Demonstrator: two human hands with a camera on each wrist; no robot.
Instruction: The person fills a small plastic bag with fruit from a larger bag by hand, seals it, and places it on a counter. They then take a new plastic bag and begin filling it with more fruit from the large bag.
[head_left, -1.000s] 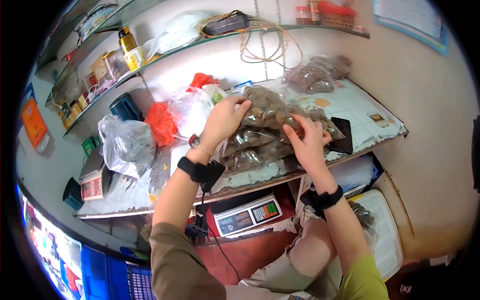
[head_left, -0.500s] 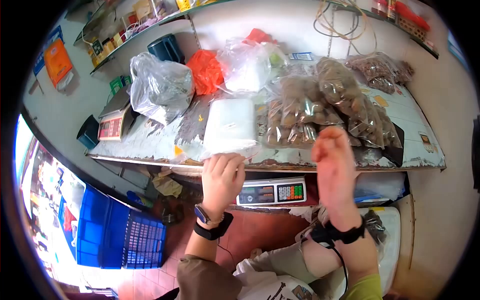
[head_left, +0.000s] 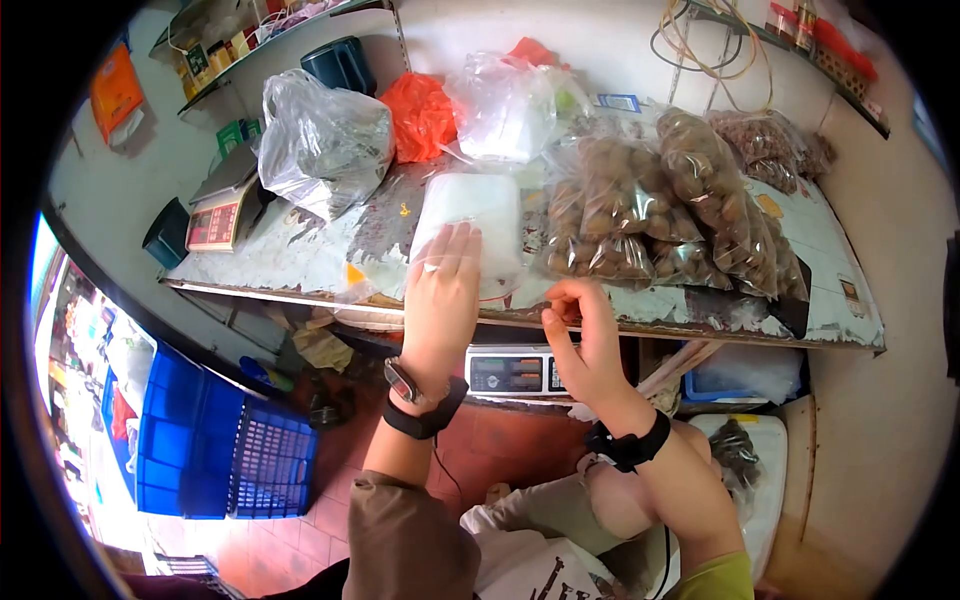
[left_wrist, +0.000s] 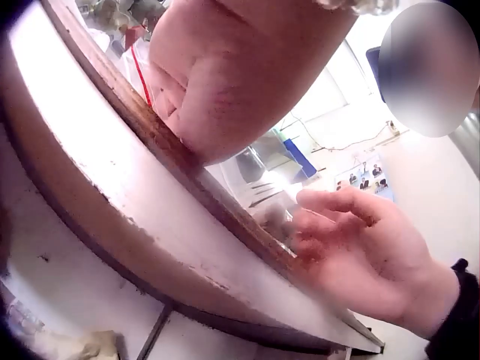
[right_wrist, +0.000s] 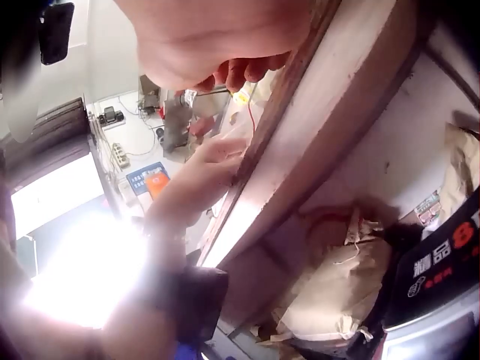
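A stack of clear plastic bags (head_left: 485,195) lies flat near the table's front edge, with a thin red line along its near end. On the stack rests my left hand (head_left: 445,285), palm down, fingers straight and side by side. My right hand (head_left: 588,345) hovers at the table edge just right of the stack, its fingers loosely bent and nothing visible in them. Behind it, several filled clear bags of round brown pieces (head_left: 610,195) are piled up. In the left wrist view the right hand (left_wrist: 360,251) appears beside the wooden edge.
A grey-white plastic bag (head_left: 325,145) and a red bag (head_left: 418,115) stand at the back left, near a scale (head_left: 215,220). A dark phone (head_left: 793,310) lies partly under the filled bags. Another scale (head_left: 510,370) sits below the tabletop. Blue crates (head_left: 190,430) stand on the floor.
Both hands have left the filled bags. The left hand moved to the table edge, then forward onto the plastic bag stack; the right hand came back and left. The head view swung left.
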